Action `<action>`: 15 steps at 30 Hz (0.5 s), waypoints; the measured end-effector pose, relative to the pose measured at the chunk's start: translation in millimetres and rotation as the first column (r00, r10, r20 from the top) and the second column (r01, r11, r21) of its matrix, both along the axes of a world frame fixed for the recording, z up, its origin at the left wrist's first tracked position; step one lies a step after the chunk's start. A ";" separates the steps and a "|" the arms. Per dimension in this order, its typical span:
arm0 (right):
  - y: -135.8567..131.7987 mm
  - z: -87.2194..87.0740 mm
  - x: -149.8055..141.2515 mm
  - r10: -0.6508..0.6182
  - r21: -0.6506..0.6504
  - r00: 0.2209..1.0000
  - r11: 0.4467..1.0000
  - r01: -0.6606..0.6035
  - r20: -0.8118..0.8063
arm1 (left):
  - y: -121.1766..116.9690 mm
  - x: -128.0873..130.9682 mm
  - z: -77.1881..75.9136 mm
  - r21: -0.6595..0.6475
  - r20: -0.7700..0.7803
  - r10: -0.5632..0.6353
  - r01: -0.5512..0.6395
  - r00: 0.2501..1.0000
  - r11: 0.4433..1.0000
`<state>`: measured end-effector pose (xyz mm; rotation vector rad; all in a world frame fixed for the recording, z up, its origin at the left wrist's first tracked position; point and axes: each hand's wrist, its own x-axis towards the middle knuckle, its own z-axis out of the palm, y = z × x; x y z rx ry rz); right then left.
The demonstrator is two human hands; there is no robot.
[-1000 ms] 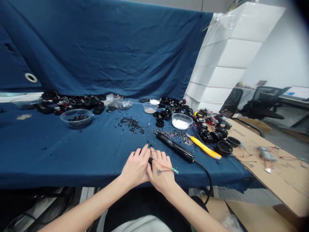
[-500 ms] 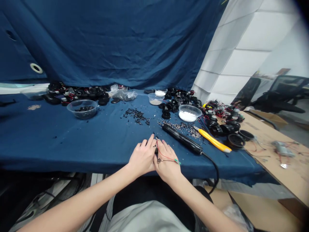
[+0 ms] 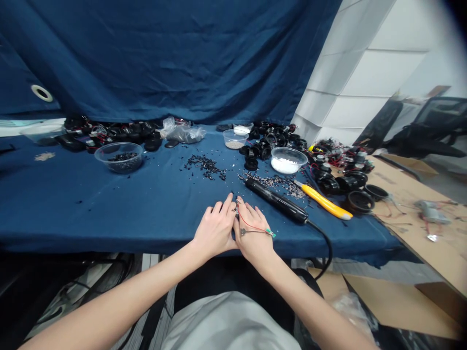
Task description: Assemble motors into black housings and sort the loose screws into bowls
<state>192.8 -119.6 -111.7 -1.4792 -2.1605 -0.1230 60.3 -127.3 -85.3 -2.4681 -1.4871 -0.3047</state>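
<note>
My left hand (image 3: 216, 224) and my right hand (image 3: 254, 245) press together at the table's front edge, fingers curled round a small wired part that they mostly hide. Thin red wires (image 3: 251, 224) come out between them and trail over the back of my right hand. A tiny green circuit board (image 3: 270, 233) hangs at the wires' end, with a small dark round piece (image 3: 242, 232) beside it. Just beyond my right hand lies a black corded electric screwdriver (image 3: 276, 200). Right of that is a yellow-handled tool (image 3: 326, 201).
Loose black bits (image 3: 207, 167) and small screws (image 3: 272, 182) are scattered mid-table. Clear bowls hold black parts (image 3: 124, 163) and white pieces (image 3: 286, 165). Black housings (image 3: 272, 141) and wired parts (image 3: 337, 158) pile up behind. A cardboard sheet (image 3: 397, 194) covers the right side.
The view has shifted slightly. My hands stay pressed together on the wired part, with the fingers moved a little; the wires and green board still lie over my right hand.
</note>
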 end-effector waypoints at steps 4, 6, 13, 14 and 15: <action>-1.0 3.6 -1.2 -0.027 0.004 1.000 1.000 0.027 0.012 | 0.2 0.5 -1.2 0.010 -0.003 0.006 -0.006 1.000 1.000; -1.3 7.1 -1.3 -0.028 0.001 0.999 1.000 0.028 0.018 | -0.1 0.7 -1.2 0.018 -0.006 0.007 -0.007 1.000 1.000; -1.1 12.5 -0.7 -0.001 0.013 1.000 1.000 0.000 0.024 | 0.6 0.5 -1.8 0.034 0.001 0.009 -0.009 1.000 0.999; -1.1 12.0 -0.8 -0.004 0.015 1.000 1.000 0.004 0.020 | 0.8 0.6 -2.0 0.035 0.003 0.007 -0.007 1.000 0.999; -1.3 11.5 -0.9 -0.008 0.017 1.000 1.000 0.007 0.017 | 0.9 0.7 -2.1 0.038 0.004 0.004 -0.004 1.000 0.999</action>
